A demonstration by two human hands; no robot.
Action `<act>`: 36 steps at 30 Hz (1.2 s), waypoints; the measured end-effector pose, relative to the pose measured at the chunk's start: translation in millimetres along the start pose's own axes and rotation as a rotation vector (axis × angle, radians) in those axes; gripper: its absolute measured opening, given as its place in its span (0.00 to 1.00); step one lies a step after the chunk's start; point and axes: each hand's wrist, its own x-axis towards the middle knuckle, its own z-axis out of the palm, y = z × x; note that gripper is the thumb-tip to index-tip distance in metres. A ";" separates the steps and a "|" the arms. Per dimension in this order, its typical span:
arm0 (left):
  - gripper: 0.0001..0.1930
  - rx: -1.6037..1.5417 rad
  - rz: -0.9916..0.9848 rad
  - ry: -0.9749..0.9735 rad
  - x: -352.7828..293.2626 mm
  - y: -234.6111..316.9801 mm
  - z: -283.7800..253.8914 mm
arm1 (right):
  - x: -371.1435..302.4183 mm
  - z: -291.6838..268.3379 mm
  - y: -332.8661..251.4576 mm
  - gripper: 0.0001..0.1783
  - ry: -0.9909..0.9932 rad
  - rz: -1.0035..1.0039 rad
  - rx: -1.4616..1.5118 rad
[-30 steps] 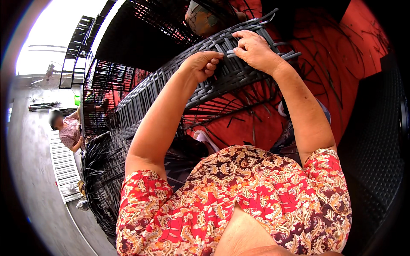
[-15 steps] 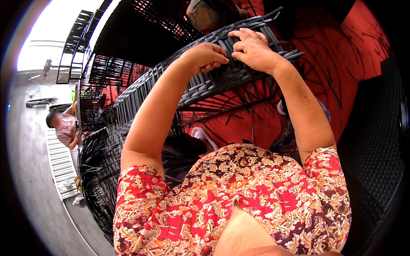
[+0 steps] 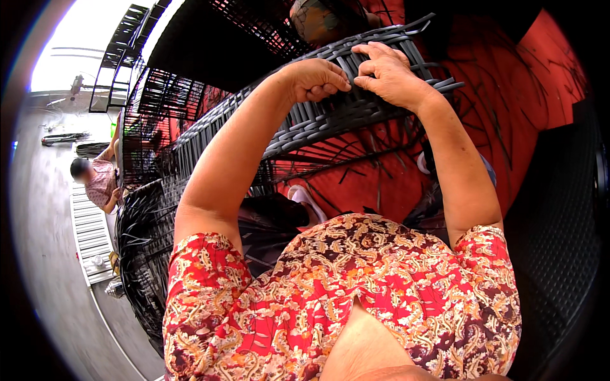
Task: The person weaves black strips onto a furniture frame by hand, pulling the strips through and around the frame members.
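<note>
A long dark grey woven wicker panel (image 3: pixel 305 129) slants across the upper middle, with loose strand ends at its right end. My left hand (image 3: pixel 319 80) is closed at its upper side, fingers curled and thumb pressed in; anything in the pinch is too small to make out. Just to the right, my right hand (image 3: pixel 389 75) lies over the grey strands, thumb and fingers apart and slightly bent, touching the weave. The thumb of each hand is close to the other. Strands directly under both hands are partly hidden.
Cut strands (image 3: pixel 499 108) litter the red floor covering (image 3: pixel 464 152). Black wicker (image 3: pixel 149 219) stands at left, with an open black frame (image 3: pixel 136 101) behind it. Farther left, a person (image 3: pixel 100 183) sits beside a white slatted piece (image 3: pixel 92 232). A dark textured surface (image 3: pixel 559 209) borders the right.
The view has shifted slightly, so panel and hands appear a little farther right. My left hand has come slightly nearer to my right thumb; my right hand keeps its place on the weave.
</note>
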 end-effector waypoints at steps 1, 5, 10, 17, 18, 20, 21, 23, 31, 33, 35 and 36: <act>0.04 0.004 -0.011 -0.004 -2.1 0.9 -0.6 | 0.4 -0.3 -1.3 0.11 0.001 -0.004 0.004; 0.04 0.035 -0.056 -0.034 -3.9 1.8 -3.4 | 0.2 2.4 -2.1 0.12 -0.001 -0.030 0.003; 0.04 0.108 -0.062 0.054 -4.4 10.9 6.3 | -0.3 4.8 1.1 0.11 -0.003 -0.031 -0.018; 0.06 0.054 -0.056 0.125 -5.2 16.6 10.9 | -0.3 8.2 1.9 0.10 0.016 -0.010 -0.052; 0.06 0.065 -0.044 0.132 -6.2 15.1 10.9 | 0.2 7.6 1.0 0.10 0.010 -0.009 -0.056; 0.06 0.103 -0.026 0.153 -10.8 13.9 12.7 | 0.4 6.4 0.2 0.08 0.017 0.015 -0.055; 0.06 0.130 -0.019 0.166 -15.4 15.0 14.8 | 0.5 6.0 -0.3 0.08 0.021 0.027 -0.053; 0.05 0.164 0.004 0.180 -21.0 13.3 13.9 | 0.5 5.3 -3.4 0.09 0.087 0.018 0.036; 0.04 0.389 0.132 0.236 -53.7 9.0 11.4 | 6.6 18.3 -11.8 0.15 -0.043 -0.123 0.151; 0.05 0.395 0.138 0.283 -57.3 7.9 9.5 | 8.7 21.9 -11.2 0.15 -0.008 -0.156 0.187; 0.06 0.336 0.178 0.366 -57.1 -1.3 4.2 | 12.2 26.1 -10.0 0.15 -0.020 -0.142 0.286; 0.08 0.268 0.145 0.405 -56.4 -7.2 -2.3 | 10.9 26.5 -12.6 0.14 0.025 -0.114 0.329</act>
